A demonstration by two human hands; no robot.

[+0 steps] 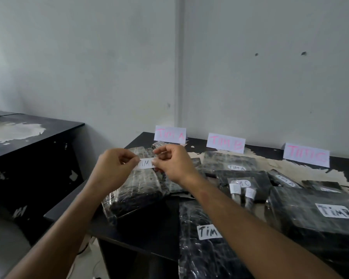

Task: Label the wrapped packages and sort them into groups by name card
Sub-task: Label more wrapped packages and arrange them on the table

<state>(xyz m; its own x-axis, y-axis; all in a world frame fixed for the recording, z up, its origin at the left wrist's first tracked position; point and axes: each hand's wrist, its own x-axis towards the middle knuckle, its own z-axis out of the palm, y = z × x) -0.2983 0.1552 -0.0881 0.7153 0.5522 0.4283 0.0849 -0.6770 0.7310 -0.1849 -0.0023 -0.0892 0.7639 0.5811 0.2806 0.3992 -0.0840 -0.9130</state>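
Pale grey-white wall [89,57] is running behind everything, a vertical pillar edge [179,67] showing at centre. Black table [149,234] is showing worn, peeling patches. Second black desk [38,133] is standing left, its top badly flaked. Dim, flat light is falling.

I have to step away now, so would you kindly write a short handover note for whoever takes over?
Left hand and right hand pinch the ends of a paper label reading TIM, held above the left package. Name cards TIM A, TIM B and TIM C stand along the table's far edge. Several packages already carry labels, but lie mixed. Left: stick this label, then sort all by card.
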